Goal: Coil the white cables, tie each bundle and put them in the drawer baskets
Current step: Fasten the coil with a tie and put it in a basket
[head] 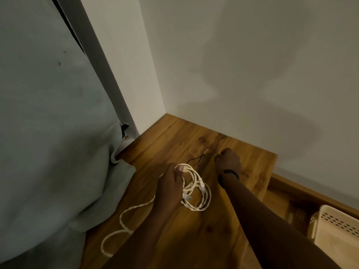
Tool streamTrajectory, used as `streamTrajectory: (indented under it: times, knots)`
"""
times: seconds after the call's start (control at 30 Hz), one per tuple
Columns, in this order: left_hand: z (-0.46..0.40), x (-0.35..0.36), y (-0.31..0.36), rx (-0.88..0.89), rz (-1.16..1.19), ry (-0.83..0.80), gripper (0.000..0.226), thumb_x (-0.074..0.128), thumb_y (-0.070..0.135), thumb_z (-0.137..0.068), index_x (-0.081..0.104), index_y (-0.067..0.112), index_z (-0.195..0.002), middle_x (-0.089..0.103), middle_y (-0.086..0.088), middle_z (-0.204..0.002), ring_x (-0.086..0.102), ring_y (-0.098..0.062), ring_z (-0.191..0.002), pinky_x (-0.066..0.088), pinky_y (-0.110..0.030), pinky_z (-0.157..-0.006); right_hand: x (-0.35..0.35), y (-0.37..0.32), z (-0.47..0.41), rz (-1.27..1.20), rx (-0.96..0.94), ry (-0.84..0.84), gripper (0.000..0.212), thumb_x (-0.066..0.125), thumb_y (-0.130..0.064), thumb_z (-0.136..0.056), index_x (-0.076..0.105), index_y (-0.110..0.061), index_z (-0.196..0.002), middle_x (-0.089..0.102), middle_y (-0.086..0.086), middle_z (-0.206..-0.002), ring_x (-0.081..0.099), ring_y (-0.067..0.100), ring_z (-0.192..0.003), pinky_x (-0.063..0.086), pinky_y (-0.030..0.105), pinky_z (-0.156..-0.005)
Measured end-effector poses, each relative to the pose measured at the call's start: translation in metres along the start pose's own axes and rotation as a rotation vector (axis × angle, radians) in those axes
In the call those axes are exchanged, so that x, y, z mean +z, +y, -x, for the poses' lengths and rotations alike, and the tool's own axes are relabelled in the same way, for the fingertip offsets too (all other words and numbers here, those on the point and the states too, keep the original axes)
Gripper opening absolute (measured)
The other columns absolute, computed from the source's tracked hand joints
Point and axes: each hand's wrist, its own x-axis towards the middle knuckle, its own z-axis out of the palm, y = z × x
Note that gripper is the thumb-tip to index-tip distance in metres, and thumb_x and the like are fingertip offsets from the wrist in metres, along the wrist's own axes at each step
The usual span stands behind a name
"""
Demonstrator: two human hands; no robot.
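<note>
One white cable (196,188), partly coiled, lies on the wooden bench (209,230). Left hand (171,185): fingers (179,168) curled round the gathered loops, thumb pressed on top, apparently to keep the coil from springing apart. A loose tail runs from the coil toward the near edge of the bench, left of the coil, not yet wound in. Right hand (228,160): beyond the coil, fingers closed, seemingly pinching a thin dark tie wire (202,154) that rests on the bench; probably fetched to bind the bundle. A beaded bracelet (226,176) sits on that wrist. Right of the coil, below the bench top, an open drawer (277,193) holds a perforated cream basket (338,228), the likely destination. Left of the coil, a grey-green blanket (48,142).
</note>
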Motion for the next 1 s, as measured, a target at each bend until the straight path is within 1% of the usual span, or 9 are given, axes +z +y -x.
streamTrajectory:
  times: [0.07, 0.17, 0.3, 0.43, 0.57, 0.63, 0.77, 0.9, 1.0]
  knots:
    - [0.002, -0.003, 0.002, 0.008, -0.006, 0.002, 0.028, 0.041, 0.034, -0.102, 0.059, 0.014, -0.11, 0.066, 0.001, -0.093, 0.064, -0.013, -0.084, 0.054, -0.037, -0.078, 0.0, 0.001, 0.0, -0.008, -0.015, 0.006, 0.015, 0.051, -0.017, -0.095, 0.063, -0.009, -0.1, 0.067, 0.012, -0.095, 0.057, 0.024, -0.072, 0.044, 0.029, -0.055]
    - [0.003, -0.007, 0.004, 0.016, -0.016, 0.002, 0.027, 0.04, 0.034, -0.102, 0.058, 0.015, -0.111, 0.064, 0.004, -0.097, 0.063, -0.01, -0.087, 0.054, -0.033, -0.078, -0.008, 0.002, 0.006, -0.117, -0.037, 0.024, 0.014, 0.055, -0.02, -0.093, 0.062, -0.01, -0.1, 0.067, 0.011, -0.088, 0.062, 0.027, -0.074, 0.048, 0.031, -0.056]
    - [0.004, -0.011, 0.01, 0.009, 0.038, -0.011, 0.032, 0.039, 0.036, -0.101, 0.058, 0.015, -0.115, 0.066, 0.0, -0.105, 0.065, -0.015, -0.093, 0.055, -0.032, -0.078, -0.034, -0.001, 0.021, -0.244, -0.068, 0.136, 0.014, 0.056, -0.022, -0.092, 0.06, -0.011, -0.098, 0.064, 0.01, -0.076, 0.055, 0.022, -0.057, 0.036, 0.024, -0.046]
    - [0.015, -0.018, 0.025, 0.072, 0.108, -0.048, 0.032, 0.038, 0.035, -0.101, 0.059, 0.015, -0.113, 0.066, 0.004, -0.099, 0.065, -0.009, -0.085, 0.05, -0.022, -0.066, -0.07, -0.001, 0.044, -0.397, -0.095, 0.16, 0.007, 0.056, -0.018, -0.092, 0.06, -0.011, -0.093, 0.069, 0.008, -0.078, 0.065, 0.026, -0.062, 0.055, 0.039, -0.057]
    - [0.033, -0.029, 0.04, 0.225, 0.127, -0.17, 0.027, 0.037, 0.041, -0.1, 0.06, 0.029, -0.107, 0.068, 0.008, -0.088, 0.065, -0.005, -0.084, 0.055, -0.027, -0.074, -0.104, 0.002, 0.07, -0.02, -0.31, 0.187, 0.007, 0.059, -0.02, -0.091, 0.063, -0.018, -0.096, 0.068, -0.002, -0.084, 0.062, 0.017, -0.066, 0.054, 0.031, -0.057]
    - [0.044, -0.033, 0.047, 0.274, 0.127, -0.232, 0.026, 0.036, 0.048, -0.098, 0.059, 0.038, -0.101, 0.069, 0.005, -0.087, 0.066, -0.006, -0.083, 0.056, -0.033, -0.077, -0.119, 0.001, 0.084, 0.061, -0.435, 0.119, 0.01, 0.061, -0.023, -0.092, 0.067, -0.017, -0.096, 0.069, -0.001, -0.09, 0.063, 0.016, -0.076, 0.056, 0.033, -0.066]
    - [0.074, -0.044, 0.07, 0.352, 0.122, -0.32, 0.034, 0.032, 0.06, -0.088, 0.057, 0.043, -0.101, 0.069, 0.005, -0.095, 0.066, -0.01, -0.088, 0.056, -0.039, -0.082, -0.161, -0.01, 0.126, -0.239, -0.601, -0.251, 0.015, 0.06, -0.019, -0.094, 0.069, -0.009, -0.088, 0.07, 0.007, -0.084, 0.063, 0.016, -0.074, 0.054, 0.044, -0.073]
    - [0.101, -0.054, 0.09, 0.411, 0.113, -0.289, 0.031, 0.036, 0.041, -0.099, 0.057, 0.026, -0.117, 0.059, 0.009, -0.113, 0.059, -0.007, -0.1, 0.046, -0.012, -0.077, -0.196, -0.019, 0.166, -0.429, -0.628, -0.404, 0.018, 0.056, -0.016, -0.097, 0.069, -0.004, -0.096, 0.068, 0.018, -0.092, 0.061, 0.023, -0.079, 0.054, 0.041, -0.077]
    - [0.118, -0.06, 0.099, 0.426, 0.123, -0.292, 0.025, 0.037, 0.04, -0.1, 0.055, 0.031, -0.116, 0.052, 0.013, -0.113, 0.056, -0.006, -0.101, 0.045, -0.016, -0.079, -0.211, -0.024, 0.189, -0.424, -0.607, -0.421, 0.02, 0.052, -0.016, -0.099, 0.068, -0.003, -0.1, 0.067, 0.019, -0.093, 0.06, 0.023, -0.081, 0.053, 0.039, -0.077]
